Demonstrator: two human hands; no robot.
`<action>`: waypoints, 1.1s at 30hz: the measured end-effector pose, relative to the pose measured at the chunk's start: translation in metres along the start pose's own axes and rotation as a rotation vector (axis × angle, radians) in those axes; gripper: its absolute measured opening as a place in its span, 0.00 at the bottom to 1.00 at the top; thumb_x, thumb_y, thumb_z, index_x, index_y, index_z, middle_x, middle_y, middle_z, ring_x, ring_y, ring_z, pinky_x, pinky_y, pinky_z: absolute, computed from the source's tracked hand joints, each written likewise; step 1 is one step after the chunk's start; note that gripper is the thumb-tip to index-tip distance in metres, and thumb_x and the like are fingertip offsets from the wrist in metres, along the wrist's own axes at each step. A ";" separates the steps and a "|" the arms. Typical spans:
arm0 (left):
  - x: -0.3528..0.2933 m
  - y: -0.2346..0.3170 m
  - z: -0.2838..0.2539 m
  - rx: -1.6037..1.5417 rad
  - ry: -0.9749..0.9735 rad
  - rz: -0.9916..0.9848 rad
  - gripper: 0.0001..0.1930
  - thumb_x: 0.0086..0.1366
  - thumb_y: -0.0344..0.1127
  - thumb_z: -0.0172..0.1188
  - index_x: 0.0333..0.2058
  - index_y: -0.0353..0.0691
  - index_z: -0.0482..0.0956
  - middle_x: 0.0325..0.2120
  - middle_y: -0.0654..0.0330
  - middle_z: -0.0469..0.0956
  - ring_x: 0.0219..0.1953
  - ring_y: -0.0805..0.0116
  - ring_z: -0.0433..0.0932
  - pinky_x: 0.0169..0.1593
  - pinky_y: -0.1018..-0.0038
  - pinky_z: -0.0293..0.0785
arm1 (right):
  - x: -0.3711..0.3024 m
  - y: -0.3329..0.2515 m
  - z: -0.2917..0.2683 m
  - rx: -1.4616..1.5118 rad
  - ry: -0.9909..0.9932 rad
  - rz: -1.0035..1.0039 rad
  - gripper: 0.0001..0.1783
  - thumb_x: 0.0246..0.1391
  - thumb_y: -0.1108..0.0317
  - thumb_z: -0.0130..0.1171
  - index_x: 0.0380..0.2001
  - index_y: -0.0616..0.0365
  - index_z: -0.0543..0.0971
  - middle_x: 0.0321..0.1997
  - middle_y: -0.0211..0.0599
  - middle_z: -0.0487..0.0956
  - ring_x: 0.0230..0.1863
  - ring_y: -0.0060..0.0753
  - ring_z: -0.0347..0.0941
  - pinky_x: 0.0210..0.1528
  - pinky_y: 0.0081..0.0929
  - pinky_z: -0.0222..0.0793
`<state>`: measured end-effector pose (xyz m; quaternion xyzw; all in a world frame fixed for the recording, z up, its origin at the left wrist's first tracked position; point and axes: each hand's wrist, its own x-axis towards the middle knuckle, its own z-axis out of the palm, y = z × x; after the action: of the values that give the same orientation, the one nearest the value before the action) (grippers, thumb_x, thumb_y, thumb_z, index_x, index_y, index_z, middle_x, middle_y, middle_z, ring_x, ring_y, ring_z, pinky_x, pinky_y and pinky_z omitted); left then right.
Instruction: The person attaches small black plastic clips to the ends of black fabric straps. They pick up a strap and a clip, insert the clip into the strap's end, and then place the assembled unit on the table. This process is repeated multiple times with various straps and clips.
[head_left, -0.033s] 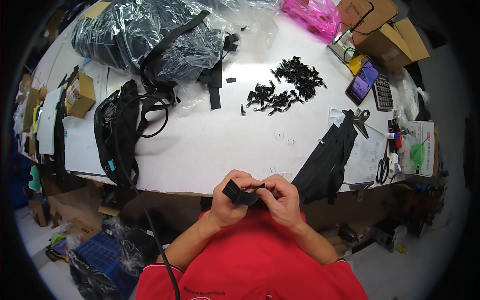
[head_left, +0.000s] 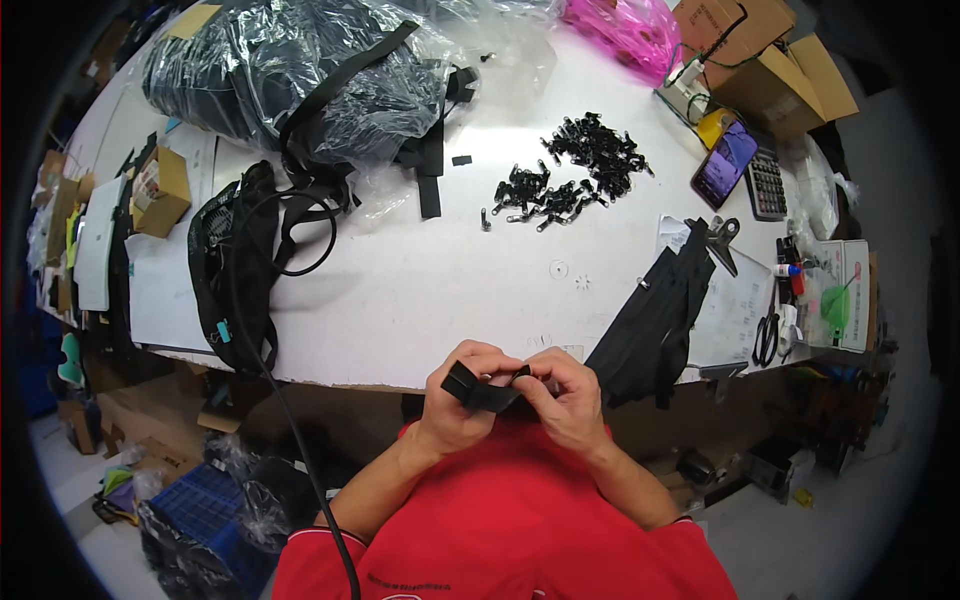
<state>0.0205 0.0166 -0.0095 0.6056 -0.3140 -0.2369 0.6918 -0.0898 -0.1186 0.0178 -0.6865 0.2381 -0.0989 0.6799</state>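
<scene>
A short black webbing strap [head_left: 492, 397] is held between my two hands, just in front of the table edge. My left hand [head_left: 452, 412] is closed round its folded left end. The fingertips of my right hand [head_left: 568, 405] pinch its other end, where a small dark part shows that I cannot make out. To the right of my right hand, a bundle of flat black straps [head_left: 655, 325] hangs over the table edge. Farther off lies a pile of small black pieces with metal ends [head_left: 605, 155].
A plastic-wrapped dark bundle [head_left: 290, 85] fills the far left, with a black bag [head_left: 235, 260] nearer. A black cable [head_left: 290, 425] runs down past my left arm. At right are a phone [head_left: 725, 165], a calculator [head_left: 767, 180], scissors [head_left: 766, 335] and a carton [head_left: 785, 90].
</scene>
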 end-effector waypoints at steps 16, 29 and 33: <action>0.002 -0.006 0.007 -0.017 0.044 -0.011 0.08 0.66 0.19 0.58 0.43 0.34 0.77 0.34 0.59 0.77 0.32 0.77 0.77 0.34 0.80 0.76 | 0.007 0.003 0.017 0.332 0.178 0.102 0.07 0.65 0.68 0.60 0.37 0.61 0.77 0.32 0.24 0.77 0.31 0.11 0.69 0.35 0.14 0.68; 0.007 0.006 0.007 -0.263 -0.046 -0.475 0.02 0.71 0.28 0.57 0.39 0.37 0.76 0.25 0.69 0.68 0.30 0.82 0.70 0.27 0.83 0.65 | -0.007 -0.005 -0.007 -0.093 -0.043 0.134 0.10 0.55 0.66 0.69 0.33 0.62 0.82 0.24 0.26 0.78 0.24 0.13 0.68 0.26 0.18 0.64; 0.018 0.004 0.002 -0.592 -0.049 -0.664 0.08 0.73 0.32 0.54 0.45 0.34 0.74 0.26 0.70 0.68 0.24 0.84 0.62 0.26 0.83 0.57 | -0.018 -0.011 -0.003 -0.351 -0.005 0.041 0.12 0.53 0.64 0.70 0.30 0.62 0.80 0.23 0.41 0.78 0.21 0.32 0.74 0.26 0.29 0.68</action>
<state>0.0311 0.0026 -0.0032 0.4435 -0.0373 -0.5402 0.7142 -0.1047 -0.1133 0.0323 -0.7900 0.2638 -0.0402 0.5521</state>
